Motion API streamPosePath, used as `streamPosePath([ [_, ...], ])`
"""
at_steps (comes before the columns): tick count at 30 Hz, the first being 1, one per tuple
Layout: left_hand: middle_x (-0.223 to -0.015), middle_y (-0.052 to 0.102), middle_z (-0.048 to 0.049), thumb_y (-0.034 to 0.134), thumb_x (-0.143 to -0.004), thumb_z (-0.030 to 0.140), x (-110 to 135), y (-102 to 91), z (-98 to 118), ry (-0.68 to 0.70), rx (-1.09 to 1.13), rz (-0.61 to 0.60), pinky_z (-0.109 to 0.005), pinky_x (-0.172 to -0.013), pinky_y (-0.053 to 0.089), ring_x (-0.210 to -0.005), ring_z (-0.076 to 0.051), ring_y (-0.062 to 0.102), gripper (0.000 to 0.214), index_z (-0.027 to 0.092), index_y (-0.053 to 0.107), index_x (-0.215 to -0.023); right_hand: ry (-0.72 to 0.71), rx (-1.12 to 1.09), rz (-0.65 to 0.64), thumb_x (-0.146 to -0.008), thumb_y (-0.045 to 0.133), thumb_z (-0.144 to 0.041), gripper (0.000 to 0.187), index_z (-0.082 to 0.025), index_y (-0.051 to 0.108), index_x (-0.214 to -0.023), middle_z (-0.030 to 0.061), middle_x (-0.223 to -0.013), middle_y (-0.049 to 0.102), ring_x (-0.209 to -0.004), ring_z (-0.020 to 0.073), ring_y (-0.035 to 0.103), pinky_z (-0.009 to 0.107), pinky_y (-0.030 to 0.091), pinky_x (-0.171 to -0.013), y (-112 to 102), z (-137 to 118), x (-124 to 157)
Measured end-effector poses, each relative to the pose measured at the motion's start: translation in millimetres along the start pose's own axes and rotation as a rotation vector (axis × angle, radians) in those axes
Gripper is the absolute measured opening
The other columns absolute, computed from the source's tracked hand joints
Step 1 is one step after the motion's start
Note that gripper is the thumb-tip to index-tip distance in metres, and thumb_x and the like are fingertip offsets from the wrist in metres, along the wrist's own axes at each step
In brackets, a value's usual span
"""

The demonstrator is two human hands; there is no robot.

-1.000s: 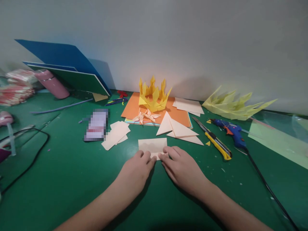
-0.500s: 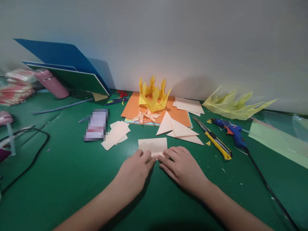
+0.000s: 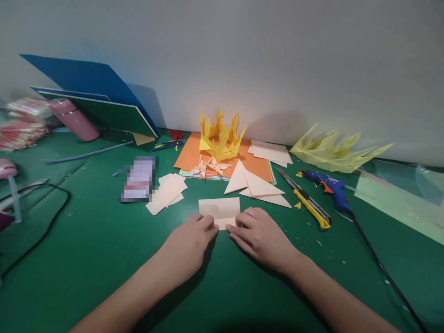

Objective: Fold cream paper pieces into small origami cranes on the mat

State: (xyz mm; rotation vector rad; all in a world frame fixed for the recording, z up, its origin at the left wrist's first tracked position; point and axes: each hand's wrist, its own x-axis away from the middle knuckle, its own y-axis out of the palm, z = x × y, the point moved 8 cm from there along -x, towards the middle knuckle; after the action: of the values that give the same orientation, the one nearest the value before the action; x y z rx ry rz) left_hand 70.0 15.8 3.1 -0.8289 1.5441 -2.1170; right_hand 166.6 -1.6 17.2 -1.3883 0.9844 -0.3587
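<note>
Left hand (image 3: 189,240) and right hand (image 3: 265,238) both at the small pale paper (image 3: 219,207), which lies flat on the green desk (image 3: 111,263) directly before the person. A crease crosses the paper, with a narrow strip along its near side. Fingers of both hands are bent, tips down on that strip: left-hand tips toward its left end, right-hand tips toward its right. Whether either hand pinches the sheet or merely presses it, I cannot tell.

Change noted: half a second ago the fingertips nearly meet at the middle of the near edge; now they stand apart, the left hand having slid outward, and more of the strip shows between them. The paper holds practically the same place. The surrounding items show no clear change of position.

Just beyond the paper, to the right: folded pale triangles (image 3: 262,184), overlapping. To the left: loose pale rectangles (image 3: 165,193), overlapping, next to a flat phone-like object (image 3: 139,178), surface blurred. Farther right: a yellow-handled cutter (image 3: 310,208), blade exposed, then a blue glue gun (image 3: 335,188) lying on its side.

Behind, near the wall: an orange sheet (image 3: 185,155) atop coloured ones, bearing a yellow paper crown (image 3: 222,149), upright, and pink folded pieces (image 3: 210,167) before it. A pale yellow spiky paper form (image 3: 329,157) stands at back right.
</note>
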Motion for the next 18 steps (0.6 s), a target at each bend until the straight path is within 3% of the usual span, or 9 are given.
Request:
streamPosePath([
  [3,-0.101,0.06,-0.01,0.031,-0.076,-0.006,6.6,-7.3,-7.4,0.009,0.092,0.079,-0.033,-0.082,0.046,-0.092,-0.02,0.053,0.045,0.014,0.063,-0.1,0.006,-0.034,0.008,-0.09,0.047,-0.021,0.022,-0.016,0.068,-0.093,0.0062,-0.076,0.06,-0.073,0.0182,0.045,0.032,0.034,-0.069,-2.4,0.4,-1.0],
  [8,-0.092,0.061,-0.0094,0.031,-0.073,-0.006,11.4,-12.3,-11.2,-0.028,0.11,0.062,-0.033,-0.08,0.046,-0.086,-0.02,0.055,0.042,0.014,0.065,-0.089,0.015,-0.024,0.004,-0.09,0.048,-0.021,0.02,-0.015,0.067,-0.093,0.0066,-0.078,0.061,-0.074,0.0188,0.047,0.032,0.034,-0.069,-3.3,-2.8,-1.9],
  [15,-0.088,0.061,-0.0102,0.032,-0.075,-0.004,7.0,-8.9,-10.5,-0.062,0.139,0.074,-0.033,-0.08,0.046,-0.085,-0.02,0.057,0.037,0.013,0.063,-0.088,-0.022,-0.013,-0.027,-0.09,0.047,-0.022,0.021,-0.017,0.065,-0.101,0.0049,-0.077,0.06,-0.07,0.0173,0.046,0.032,0.032,-0.067,5.7,-14.4,-5.2],
  [18,-0.087,0.062,-0.0096,0.033,-0.075,-0.003,6.5,-8.3,-13.1,-0.101,0.16,0.062,-0.032,-0.079,0.046,-0.084,-0.019,0.058,0.036,0.013,0.062,-0.087,0.006,-0.05,-0.024,-0.089,0.046,-0.021,0.022,-0.017,0.067,-0.095,0.0055,-0.075,0.06,-0.072,0.0179,0.046,0.032,0.032,-0.067,3.2,-9.3,-4.3],
])
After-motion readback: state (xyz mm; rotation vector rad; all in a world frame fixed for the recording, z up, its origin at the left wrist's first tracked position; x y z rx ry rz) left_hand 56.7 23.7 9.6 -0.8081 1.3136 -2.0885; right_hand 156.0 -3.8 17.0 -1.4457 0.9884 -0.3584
